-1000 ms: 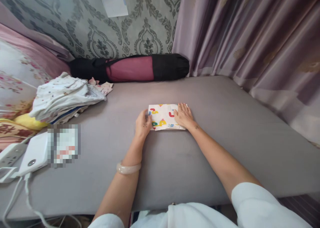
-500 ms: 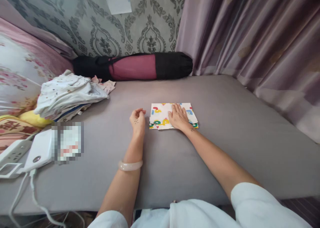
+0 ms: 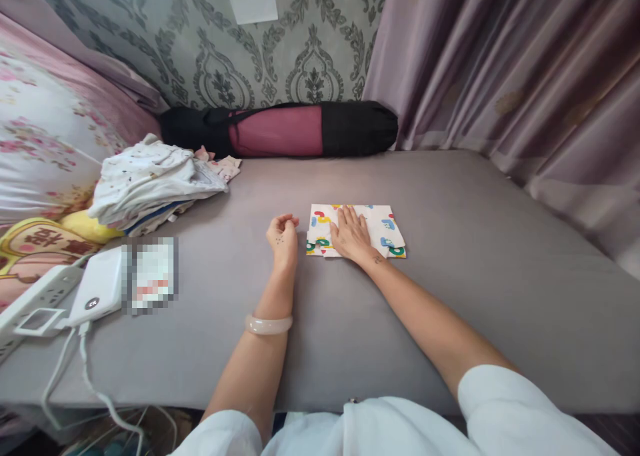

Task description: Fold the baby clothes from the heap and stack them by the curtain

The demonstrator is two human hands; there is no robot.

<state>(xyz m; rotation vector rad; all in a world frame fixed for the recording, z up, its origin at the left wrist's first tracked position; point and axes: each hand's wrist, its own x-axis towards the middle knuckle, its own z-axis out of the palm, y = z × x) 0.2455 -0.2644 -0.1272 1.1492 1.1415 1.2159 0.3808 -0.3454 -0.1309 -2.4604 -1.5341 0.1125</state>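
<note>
A folded white cloth (image 3: 377, 219) with a bright print of coloured shapes lies on the grey bed sheet (image 3: 450, 276). Its layers show as uneven edges on the near side. My right hand (image 3: 351, 233) rests flat on top of the cloth, fingers stretched forward. Just left of the cloth, my left hand (image 3: 283, 236) is loosely curled, its thumb against the fingers. It appears to hold nothing and is apart from the cloth. A pale bangle (image 3: 269, 325) circles my left wrist.
At the left are a pile of folded clothes (image 3: 155, 183), a yellow cushion (image 3: 55, 239), a white power bank (image 3: 100, 286) with cables and a power strip (image 3: 40, 303). A black and maroon roll bag (image 3: 280, 131) lies along the wall. Curtains (image 3: 500, 63) hang at the right.
My right hand has slid a little to the left over the cloth. The left hand stays curled beside it. The whole view has shifted slightly.
</note>
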